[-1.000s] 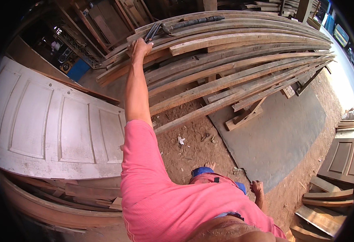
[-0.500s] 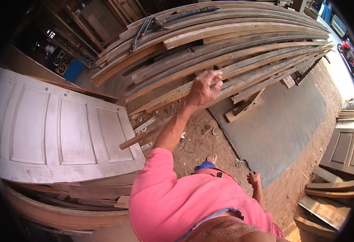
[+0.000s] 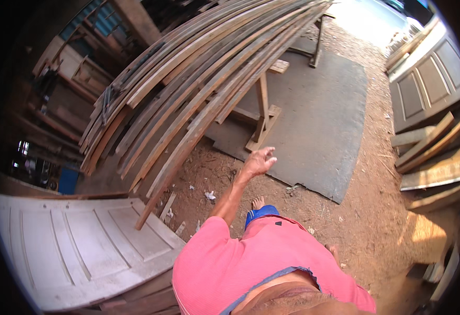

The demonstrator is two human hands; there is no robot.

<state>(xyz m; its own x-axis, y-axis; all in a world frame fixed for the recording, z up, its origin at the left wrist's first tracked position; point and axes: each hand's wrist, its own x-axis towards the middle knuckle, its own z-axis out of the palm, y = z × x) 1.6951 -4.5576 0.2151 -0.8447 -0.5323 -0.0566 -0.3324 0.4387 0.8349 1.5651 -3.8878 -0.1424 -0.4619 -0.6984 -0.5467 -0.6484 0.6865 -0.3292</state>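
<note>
My left hand [image 3: 260, 160] reaches out ahead of my body, in the air above the near edge of a dark grey mat [image 3: 324, 121]. Its fingers are apart and loosely bent, and nothing is in them. Closest to it is the foot of a wooden trestle [image 3: 263, 127] standing on the mat. Of my right hand [image 3: 333, 254] only a small piece shows beside the pink shirt; its fingers are hidden. Long wooden beams [image 3: 209, 79] lie stacked side by side on the trestles, ahead and to the left.
A white panelled door [image 3: 83, 241] lies at the left, with one beam's end reaching over it. Dark pliers-like tools [image 3: 107, 102] rest on the beams. Along the right stand a brown panelled door [image 3: 429, 79] and several wood offcuts [image 3: 434, 170]. Bare dirt [image 3: 371, 226] surrounds the mat.
The view has swung to the right. My left hand, earlier in front of the beams, is now over the mat's edge, its fingers less curled. My right hand has slipped mostly behind the shirt.
</note>
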